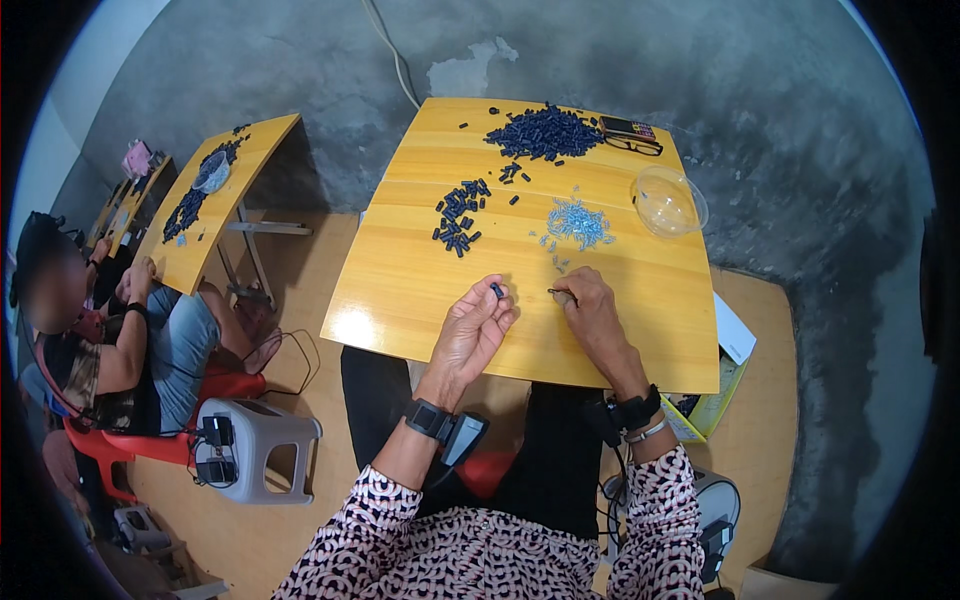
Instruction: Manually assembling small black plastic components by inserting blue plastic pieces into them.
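On the counter (400, 300), at its far right corner, black-framed eyeglasses (633, 147) are laid just beside a dark calculator (627, 128). Behind, a grey wall (620, 55) is marked by a pale patch, and a white cable (388, 42) is hung against it. At left, a seated co-worker (178, 345) is seen at a second counter (258, 155); two black devices (217, 431) are attached to a grey plastic stool (285, 455). At right, a yellow crate (718, 408) is placed on the floor (765, 380).

Workshop: tables (385, 295), heaped dark parts (545, 133)
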A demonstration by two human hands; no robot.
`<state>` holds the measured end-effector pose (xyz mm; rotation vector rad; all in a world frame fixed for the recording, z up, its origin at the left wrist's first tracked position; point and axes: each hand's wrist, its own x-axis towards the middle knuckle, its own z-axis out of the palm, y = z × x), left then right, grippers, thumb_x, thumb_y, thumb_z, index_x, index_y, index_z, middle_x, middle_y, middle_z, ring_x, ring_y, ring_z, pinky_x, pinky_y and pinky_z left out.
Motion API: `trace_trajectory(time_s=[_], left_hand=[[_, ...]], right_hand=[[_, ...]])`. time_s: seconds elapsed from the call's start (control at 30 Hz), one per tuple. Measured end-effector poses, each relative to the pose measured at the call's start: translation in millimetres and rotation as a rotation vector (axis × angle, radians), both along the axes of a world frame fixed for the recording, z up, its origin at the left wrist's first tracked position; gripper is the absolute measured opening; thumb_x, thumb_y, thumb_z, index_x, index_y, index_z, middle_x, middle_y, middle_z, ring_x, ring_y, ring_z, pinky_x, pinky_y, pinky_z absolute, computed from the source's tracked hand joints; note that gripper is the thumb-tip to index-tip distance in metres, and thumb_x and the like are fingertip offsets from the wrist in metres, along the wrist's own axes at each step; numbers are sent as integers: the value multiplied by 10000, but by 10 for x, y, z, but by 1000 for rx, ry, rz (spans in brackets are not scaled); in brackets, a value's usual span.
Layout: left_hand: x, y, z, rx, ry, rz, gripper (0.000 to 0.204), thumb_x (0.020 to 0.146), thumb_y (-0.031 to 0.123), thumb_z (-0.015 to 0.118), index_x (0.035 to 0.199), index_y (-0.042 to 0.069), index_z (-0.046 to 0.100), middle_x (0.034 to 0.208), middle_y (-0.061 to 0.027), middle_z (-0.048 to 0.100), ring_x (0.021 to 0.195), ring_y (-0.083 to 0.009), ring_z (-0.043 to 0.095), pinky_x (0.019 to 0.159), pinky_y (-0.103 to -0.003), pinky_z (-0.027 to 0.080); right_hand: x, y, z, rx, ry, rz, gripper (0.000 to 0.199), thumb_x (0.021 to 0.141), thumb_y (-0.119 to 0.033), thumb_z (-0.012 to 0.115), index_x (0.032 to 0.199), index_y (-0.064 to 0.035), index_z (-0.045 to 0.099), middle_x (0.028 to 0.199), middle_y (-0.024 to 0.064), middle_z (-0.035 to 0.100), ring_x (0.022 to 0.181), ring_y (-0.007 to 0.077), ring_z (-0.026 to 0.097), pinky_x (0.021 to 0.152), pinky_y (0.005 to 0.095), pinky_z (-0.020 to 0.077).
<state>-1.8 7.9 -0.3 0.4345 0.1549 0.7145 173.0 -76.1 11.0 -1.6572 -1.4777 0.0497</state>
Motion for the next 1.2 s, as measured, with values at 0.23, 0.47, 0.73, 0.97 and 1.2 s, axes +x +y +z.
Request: trace_trajectory(time_s=[0.23,0.47,0.73,0.97,1.2], left_hand=[[-5,-2,12,-9,-3,-10,231,899,83,589,1124,42,552,974,-52,590,851,-126,547,745,-243,469],[8,-9,6,28,58,17,203,906,73,580,1106,45,571,986,-51,613,979,-168,587,816,-264,480],[0,-22,35,19,78,22,192,907,73,579,1097,43,586,989,-45,626,1000,-166,586,835,-272,474],[-20,6,1,-6,11,-8,215,911,72,572,1122,30,565,979,-53,623,974,-160,588,829,-258,488],[-31,26,-20,-43,-59,-28,219,909,55,561,1123,9,549,981,-81,630,964,-185,599,816,-252,524]], right_hand=[[-114,-52,96,-28,48,-20,87,752,42,606,837,24,609,837,171,594,813,347,576,712,406,467],[-413,-104,366,38,287,6,111,762,13,630,871,2,612,779,144,596,677,269,595,594,326,478],[-473,-90,393,77,232,42,131,758,20,626,886,-8,616,770,136,596,677,264,601,587,328,477],[-574,-92,340,47,351,53,122,785,13,647,907,7,642,807,67,648,687,95,588,634,234,478],[-603,-97,244,67,429,80,149,779,28,660,926,12,639,825,62,656,734,89,608,666,220,490]])
